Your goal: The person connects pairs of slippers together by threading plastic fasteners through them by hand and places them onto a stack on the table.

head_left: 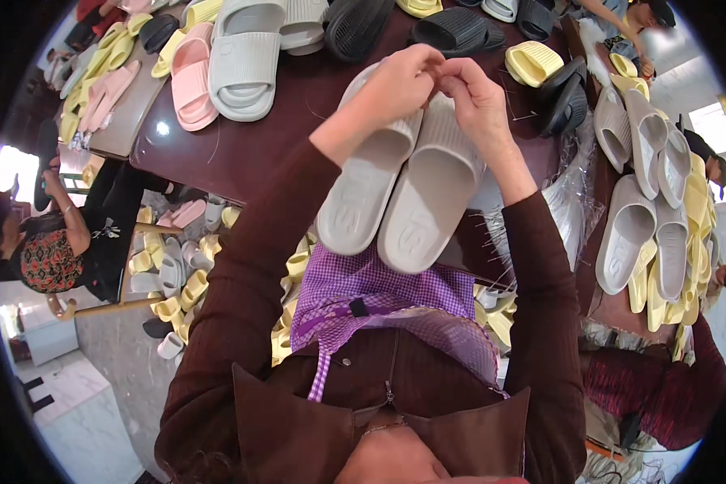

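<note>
Two grey slides at table edge | bare tabletop leftward | hands pinched, contents unclear

Raised letters stand on the heels of the left grey slide and the right grey slide – at the near edge of the dark red table. Similar ones are on another grey slide – at the side table's left edge.

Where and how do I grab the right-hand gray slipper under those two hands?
Probably by the heel of that gray slipper, from the person's side: thumb on top, fingers underneath. The heel is uncovered and points toward the person, while the left hand and right hand are up at the toe end.
</note>
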Motion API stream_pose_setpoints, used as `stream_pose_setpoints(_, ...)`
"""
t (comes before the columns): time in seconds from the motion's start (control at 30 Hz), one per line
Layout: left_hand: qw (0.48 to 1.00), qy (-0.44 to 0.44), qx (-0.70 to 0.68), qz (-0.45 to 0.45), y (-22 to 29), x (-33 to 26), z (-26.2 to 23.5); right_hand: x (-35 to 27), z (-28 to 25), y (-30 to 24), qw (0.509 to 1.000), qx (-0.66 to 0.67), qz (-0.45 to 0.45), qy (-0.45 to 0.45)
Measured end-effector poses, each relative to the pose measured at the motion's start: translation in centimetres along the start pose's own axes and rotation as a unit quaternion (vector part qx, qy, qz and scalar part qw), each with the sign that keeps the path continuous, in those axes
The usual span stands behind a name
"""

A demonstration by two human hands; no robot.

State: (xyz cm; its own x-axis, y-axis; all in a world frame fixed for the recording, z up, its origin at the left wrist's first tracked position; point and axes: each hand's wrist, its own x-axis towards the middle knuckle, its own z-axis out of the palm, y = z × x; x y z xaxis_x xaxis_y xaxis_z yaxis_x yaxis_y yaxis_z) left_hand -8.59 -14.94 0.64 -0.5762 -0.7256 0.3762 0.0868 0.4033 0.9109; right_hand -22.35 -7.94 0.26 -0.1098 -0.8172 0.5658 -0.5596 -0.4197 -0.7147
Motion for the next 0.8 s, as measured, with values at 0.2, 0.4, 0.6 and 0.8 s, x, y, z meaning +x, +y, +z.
stream_pose_setpoints(0.2,0.965,-0.103,-0.123,-0.206,-2.2,0.3,0.5,-1.0,-0.1,1.8,0.994,0.039,0.087,0.046)
stream_pose_setpoints(0.4,0.97,-0.058,-0.172,-0.163,-3.3,-0.2,0.4,-2.5,0.4,1.5,0.967,0.152,0.159,0.13)
stream_pose_setpoints(0.6,0.935,-0.041,-0.312,-0.165,-3.1,-0.7,-0.3,-3.1,0.5,0.6,0.958,0.132,0.198,0.16)
stream_pose_setpoints(0.8,0.939,-0.057,-0.29,-0.175,-2.3,-1.1,-0.5,-3.5,0.8,0.9,0.981,0.063,0.124,0.137)
